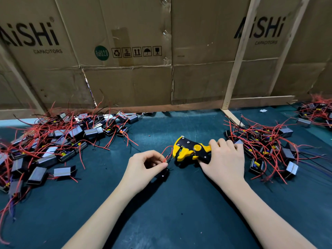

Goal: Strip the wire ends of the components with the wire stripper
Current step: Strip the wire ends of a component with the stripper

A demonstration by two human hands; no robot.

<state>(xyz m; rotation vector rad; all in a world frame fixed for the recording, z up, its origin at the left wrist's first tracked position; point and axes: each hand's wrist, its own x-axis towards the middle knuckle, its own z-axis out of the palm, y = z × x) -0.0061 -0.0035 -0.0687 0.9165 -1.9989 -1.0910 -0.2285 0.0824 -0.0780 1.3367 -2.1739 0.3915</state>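
My right hand (223, 159) grips the handles of the yellow and black wire stripper (188, 150), whose jaws point left at the table's middle. My left hand (145, 167) pinches thin red and black wires (166, 155) between thumb and forefinger, just left of the jaws. The wire ends reach the jaw opening. The black component (162, 175) those wires belong to hangs under my left hand, partly hidden by the fingers.
A big heap of grey box components with red wires (53, 146) covers the left of the dark green mat (170, 203). A second heap (269, 146) lies at the right, a third (318, 112) at the far right. Cardboard sheets (134, 60) with wooden strips wall the back.
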